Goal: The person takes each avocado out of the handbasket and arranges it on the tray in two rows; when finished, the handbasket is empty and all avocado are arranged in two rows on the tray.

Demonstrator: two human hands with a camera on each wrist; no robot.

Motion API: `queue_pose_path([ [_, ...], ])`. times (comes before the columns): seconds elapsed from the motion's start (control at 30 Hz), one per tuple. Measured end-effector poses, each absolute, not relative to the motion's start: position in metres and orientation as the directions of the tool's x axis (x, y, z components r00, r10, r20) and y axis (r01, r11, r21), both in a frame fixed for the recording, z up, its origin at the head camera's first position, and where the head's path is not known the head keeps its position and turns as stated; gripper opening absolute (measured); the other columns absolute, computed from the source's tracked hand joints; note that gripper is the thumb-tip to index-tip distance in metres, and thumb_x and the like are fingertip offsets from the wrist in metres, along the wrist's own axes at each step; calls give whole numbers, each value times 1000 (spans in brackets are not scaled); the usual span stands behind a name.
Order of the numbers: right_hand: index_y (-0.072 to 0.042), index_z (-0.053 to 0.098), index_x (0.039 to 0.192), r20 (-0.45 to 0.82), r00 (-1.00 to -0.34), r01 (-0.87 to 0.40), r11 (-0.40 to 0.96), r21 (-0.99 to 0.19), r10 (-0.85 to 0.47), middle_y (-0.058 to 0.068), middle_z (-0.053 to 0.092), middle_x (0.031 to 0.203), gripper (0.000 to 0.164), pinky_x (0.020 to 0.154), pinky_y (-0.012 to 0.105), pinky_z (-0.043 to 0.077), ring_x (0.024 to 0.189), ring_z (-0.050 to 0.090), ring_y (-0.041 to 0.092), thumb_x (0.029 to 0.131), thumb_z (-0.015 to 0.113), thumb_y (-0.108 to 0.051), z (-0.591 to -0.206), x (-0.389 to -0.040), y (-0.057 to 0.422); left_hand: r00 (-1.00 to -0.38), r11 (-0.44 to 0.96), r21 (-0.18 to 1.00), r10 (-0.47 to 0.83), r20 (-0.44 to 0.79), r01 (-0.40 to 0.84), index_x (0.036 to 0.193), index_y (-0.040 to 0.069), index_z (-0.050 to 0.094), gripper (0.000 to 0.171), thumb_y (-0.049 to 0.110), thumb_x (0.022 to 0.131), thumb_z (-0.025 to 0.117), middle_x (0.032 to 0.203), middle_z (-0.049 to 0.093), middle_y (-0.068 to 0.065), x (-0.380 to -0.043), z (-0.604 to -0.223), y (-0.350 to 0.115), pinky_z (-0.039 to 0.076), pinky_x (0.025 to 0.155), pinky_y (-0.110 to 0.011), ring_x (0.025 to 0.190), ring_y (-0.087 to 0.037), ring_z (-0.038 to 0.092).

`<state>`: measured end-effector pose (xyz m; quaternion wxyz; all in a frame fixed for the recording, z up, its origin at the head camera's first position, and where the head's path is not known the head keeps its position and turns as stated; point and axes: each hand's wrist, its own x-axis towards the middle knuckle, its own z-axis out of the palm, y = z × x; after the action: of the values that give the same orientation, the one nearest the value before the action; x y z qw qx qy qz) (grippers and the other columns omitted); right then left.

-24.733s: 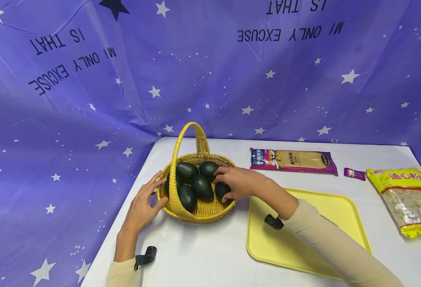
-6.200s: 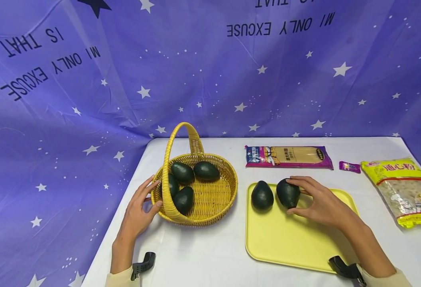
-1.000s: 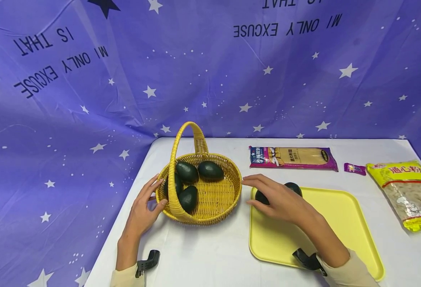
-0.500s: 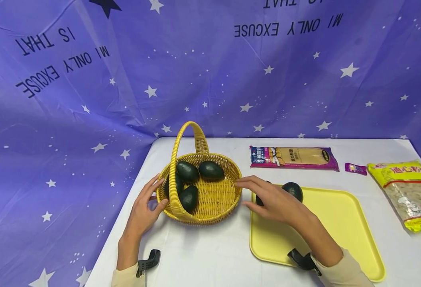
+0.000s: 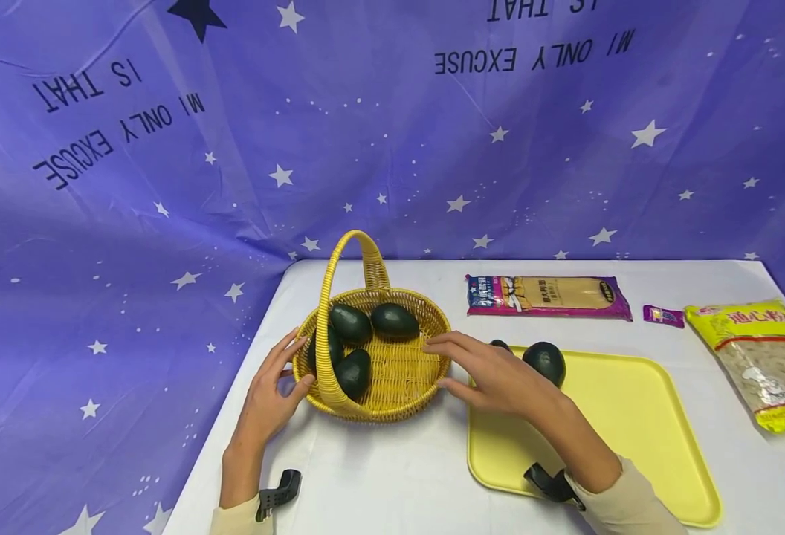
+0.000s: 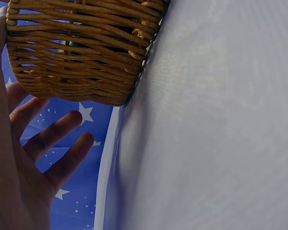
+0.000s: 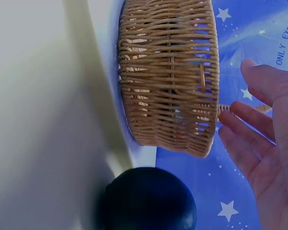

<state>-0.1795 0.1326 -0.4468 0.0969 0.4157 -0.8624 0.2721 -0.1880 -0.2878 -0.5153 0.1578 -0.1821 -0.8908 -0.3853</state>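
Observation:
A yellow wicker basket [image 5: 392, 375] with a tall handle holds several dark green avocados [image 5: 350, 324]. My left hand [image 5: 277, 377] rests open against the basket's left side, and its fingers [image 6: 55, 139] spread beside the weave [image 6: 77, 52]. My right hand [image 5: 482, 369] hovers open and holds nothing between the basket's right rim and the yellow tray [image 5: 606, 431]. On the tray's far left corner sit two avocados: one [image 5: 544, 362] in full view, the other [image 5: 499, 345] mostly behind my hand. The right wrist view shows the basket wall [image 7: 173, 72], an avocado [image 7: 149, 201] and my straight fingers [image 7: 259, 129].
A purple noodle packet [image 5: 548, 296], a small purple sachet [image 5: 662, 316] and a yellow pasta bag [image 5: 763, 360] lie along the back and right of the white table [image 5: 379, 475]. A purple star-printed cloth hangs behind and drapes to the left.
My right hand has slid left from over the tray's avocados toward the basket rim, holding nothing. The left hand and the basket have stayed in place.

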Motion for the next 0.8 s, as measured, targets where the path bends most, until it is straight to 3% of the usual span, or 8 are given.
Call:
queue_pose_path([
  [0.27, -11, 61, 148, 414, -598, -798, 466, -382, -686, 5, 62, 147, 51, 97, 33, 61, 119, 69, 17, 102, 76, -28, -449, -182, 120, -887, 647, 624, 199, 417, 438, 161, 26, 53, 66, 22, 99, 78, 171, 41, 4, -187, -516, -288, 52, 99, -14, 145, -19, 50],
  [0.53, -12, 61, 147, 391, -596, -798, 460, -390, -702, 5, 62, 148, 49, 98, 31, 60, 126, 67, 18, 104, 74, -30, -450, -183, 108, -889, 640, 634, 190, 418, 435, 160, 26, 54, 66, 21, 99, 78, 170, 42, 4, -187, -518, -288, 52, 98, -13, 144, -19, 52],
  [0.8, -12, 61, 148, 375, -605, -789, 464, -403, -702, 2, 60, 150, 48, 104, 36, 59, 131, 64, 19, 105, 72, -31, -451, -185, 97, -885, 635, 633, 201, 419, 444, 161, 24, 53, 68, 19, 98, 79, 171, 40, 4, -187, -514, -288, 51, 99, -12, 145, -21, 51],
])
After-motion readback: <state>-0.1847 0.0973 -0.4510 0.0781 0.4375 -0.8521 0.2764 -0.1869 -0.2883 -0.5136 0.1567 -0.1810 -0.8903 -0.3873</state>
